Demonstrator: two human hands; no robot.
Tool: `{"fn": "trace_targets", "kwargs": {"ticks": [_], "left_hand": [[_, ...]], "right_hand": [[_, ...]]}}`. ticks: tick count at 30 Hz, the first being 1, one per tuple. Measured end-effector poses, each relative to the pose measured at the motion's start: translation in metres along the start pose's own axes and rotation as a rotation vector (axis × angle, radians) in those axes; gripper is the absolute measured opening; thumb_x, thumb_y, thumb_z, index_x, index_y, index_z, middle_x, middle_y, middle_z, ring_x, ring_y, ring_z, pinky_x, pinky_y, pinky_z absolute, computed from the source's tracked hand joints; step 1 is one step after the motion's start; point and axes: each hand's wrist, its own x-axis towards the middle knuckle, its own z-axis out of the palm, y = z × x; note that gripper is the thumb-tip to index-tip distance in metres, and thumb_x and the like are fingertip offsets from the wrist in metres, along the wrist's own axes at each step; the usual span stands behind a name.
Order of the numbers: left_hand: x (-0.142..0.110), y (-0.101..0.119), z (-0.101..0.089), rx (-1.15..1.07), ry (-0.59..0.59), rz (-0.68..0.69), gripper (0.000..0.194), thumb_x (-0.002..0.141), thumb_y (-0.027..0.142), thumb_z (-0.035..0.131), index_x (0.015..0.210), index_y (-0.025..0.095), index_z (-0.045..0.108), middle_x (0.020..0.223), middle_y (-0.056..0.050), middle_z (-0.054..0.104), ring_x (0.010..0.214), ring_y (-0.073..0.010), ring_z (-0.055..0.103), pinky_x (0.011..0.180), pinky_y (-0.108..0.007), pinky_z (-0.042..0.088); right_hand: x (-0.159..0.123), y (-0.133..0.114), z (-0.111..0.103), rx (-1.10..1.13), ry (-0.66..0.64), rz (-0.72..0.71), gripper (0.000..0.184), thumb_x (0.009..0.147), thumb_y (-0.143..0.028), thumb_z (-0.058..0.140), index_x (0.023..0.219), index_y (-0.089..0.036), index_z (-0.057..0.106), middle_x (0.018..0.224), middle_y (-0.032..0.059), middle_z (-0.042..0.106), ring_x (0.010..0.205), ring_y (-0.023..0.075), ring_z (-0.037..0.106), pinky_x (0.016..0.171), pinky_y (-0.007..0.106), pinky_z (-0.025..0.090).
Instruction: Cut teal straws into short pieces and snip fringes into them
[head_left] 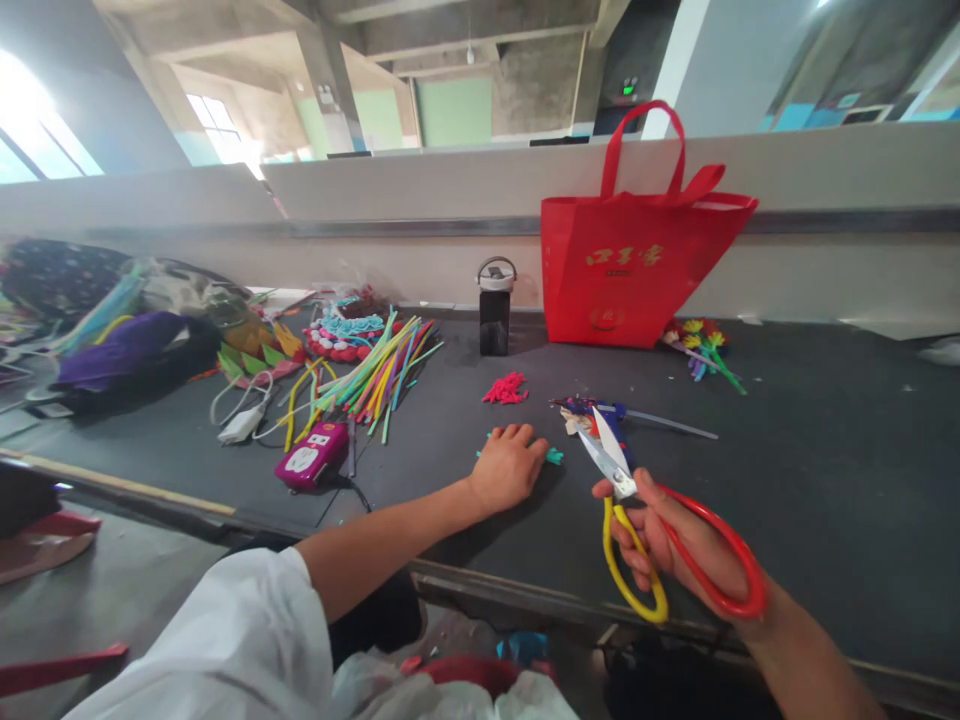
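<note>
My right hand [679, 545] grips a pair of scissors [626, 490] with one yellow and one red handle loop, blades slightly apart and pointing up and away over the dark table [825, 450]. My left hand [510, 465] rests knuckles-up on the table, fingers curled over a small teal pipe-cleaner piece [553, 456] that sticks out on both sides. Just beyond the scissor tips lies a blue glue gun [600, 410]. A small heap of pink pipe-cleaner bits [506, 388] lies farther back.
A red tote bag [637, 260] stands at the back against the wall, with small pipe-cleaner flowers [701, 345] beside it. A dark bottle [495, 305] stands left of the bag. Coloured pipe cleaners [375, 375], a magenta device [311, 455], a white charger [241, 422] and craft heaps lie left.
</note>
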Motion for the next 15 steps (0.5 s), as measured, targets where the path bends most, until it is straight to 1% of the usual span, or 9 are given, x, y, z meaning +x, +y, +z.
{"fn": "trace_targets", "kwargs": {"ticks": [3, 5, 7, 8, 9, 11, 13, 15], "left_hand": [[0.001, -0.022, -0.001, -0.005, 0.024, -0.094, 0.028, 0.095, 0.034, 0.038, 0.106, 0.021, 0.061, 0.107, -0.01, 0.059, 0.102, -0.0251, 0.054, 0.087, -0.041, 0.042], [-0.003, -0.033, -0.003, -0.076, 0.04, -0.096, 0.031, 0.094, 0.04, 0.041, 0.111, 0.022, 0.06, 0.113, -0.01, 0.058, 0.104, -0.0242, 0.055, 0.089, -0.04, 0.042], [-0.009, -0.041, -0.006, -0.144, 0.079, -0.093, 0.039, 0.091, 0.048, 0.045, 0.121, 0.024, 0.056, 0.121, -0.01, 0.056, 0.109, -0.0254, 0.054, 0.092, -0.042, 0.042], [-0.013, -0.043, -0.008, -0.171, 0.104, -0.105, 0.045, 0.09, 0.051, 0.047, 0.125, 0.024, 0.054, 0.126, -0.01, 0.054, 0.113, -0.0269, 0.053, 0.094, -0.044, 0.041], [-0.016, -0.045, -0.009, -0.194, 0.128, -0.127, 0.051, 0.088, 0.053, 0.049, 0.13, 0.024, 0.051, 0.129, -0.011, 0.052, 0.118, -0.0285, 0.05, 0.096, -0.046, 0.04], [-0.022, -0.048, -0.011, -0.246, 0.142, -0.177, 0.058, 0.086, 0.055, 0.052, 0.134, 0.024, 0.048, 0.132, -0.013, 0.05, 0.123, -0.0305, 0.047, 0.098, -0.048, 0.039], [-0.026, -0.049, -0.012, -0.311, 0.134, -0.216, 0.061, 0.084, 0.056, 0.054, 0.135, 0.022, 0.048, 0.131, -0.014, 0.052, 0.122, -0.0306, 0.049, 0.099, -0.048, 0.04], [-0.027, -0.051, -0.014, -0.385, 0.154, -0.224, 0.058, 0.084, 0.054, 0.055, 0.132, 0.022, 0.051, 0.128, -0.013, 0.054, 0.118, -0.0292, 0.052, 0.098, -0.046, 0.041]], "right_hand": [[-0.001, 0.0, -0.002, -0.008, 0.008, -0.008, 0.06, 0.081, -0.07, 0.05, 0.118, -0.023, 0.045, 0.063, -0.0041, 0.052, 0.048, 0.0112, 0.047, 0.045, 0.025, 0.044], [-0.001, 0.001, 0.001, -0.036, 0.024, -0.01, 0.06, 0.081, -0.072, 0.05, 0.117, -0.024, 0.045, 0.063, -0.0046, 0.051, 0.048, 0.0112, 0.047, 0.045, 0.025, 0.044], [-0.001, 0.002, 0.008, -0.113, 0.078, -0.034, 0.06, 0.079, -0.073, 0.05, 0.115, -0.024, 0.047, 0.063, -0.0052, 0.051, 0.048, 0.0113, 0.047, 0.046, 0.025, 0.045], [-0.001, 0.003, 0.013, -0.183, 0.127, -0.055, 0.06, 0.079, -0.073, 0.051, 0.114, -0.025, 0.048, 0.064, -0.0055, 0.05, 0.048, 0.0114, 0.048, 0.046, 0.025, 0.044], [-0.001, 0.004, 0.018, -0.279, 0.196, -0.078, 0.059, 0.078, -0.073, 0.051, 0.113, -0.026, 0.049, 0.064, -0.0057, 0.05, 0.047, 0.0115, 0.048, 0.045, 0.025, 0.044], [0.0, 0.004, 0.029, -0.545, 0.337, -0.116, 0.055, 0.079, -0.072, 0.049, 0.111, -0.027, 0.052, 0.063, -0.0044, 0.053, 0.047, 0.0138, 0.051, 0.044, 0.025, 0.041], [0.004, 0.002, 0.039, -0.829, 0.442, -0.175, 0.049, 0.081, -0.068, 0.049, 0.111, -0.028, 0.053, 0.07, -0.0005, 0.062, 0.059, 0.0192, 0.062, 0.052, 0.028, 0.045], [0.01, -0.001, 0.048, -1.071, 0.52, -0.206, 0.043, 0.084, -0.062, 0.05, 0.113, -0.03, 0.052, 0.082, 0.0031, 0.07, 0.076, 0.0249, 0.068, 0.064, 0.031, 0.047]]}}
